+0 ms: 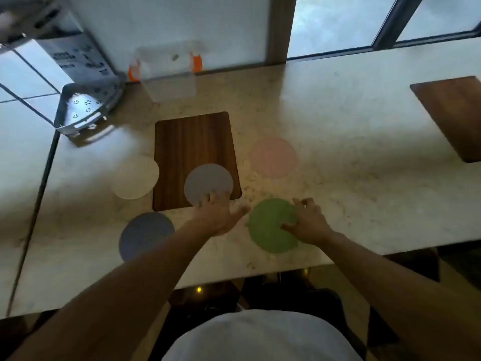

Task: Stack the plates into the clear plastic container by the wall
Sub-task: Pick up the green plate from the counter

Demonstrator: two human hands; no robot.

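Several flat round plates lie on the marble counter point(338, 113). A grey plate point(205, 182) rests on a wooden board point(192, 142); my left hand point(221, 214) reaches over its near edge with fingers spread. My right hand point(308, 224) presses on the right edge of a green plate point(269, 225), thumb and fingers on it. A blue plate point(143, 234) lies near left, a cream plate point(135, 177) left of the board, a pink plate point(273, 157) to the right. The clear plastic container point(169, 71) with orange clips stands by the wall.
A metal corner rack point(86, 110) sits at the far left by the tiled wall. A second wooden board point(453, 113) lies at the right. The counter's near edge runs just below the green plate. Windows lie beyond the counter.
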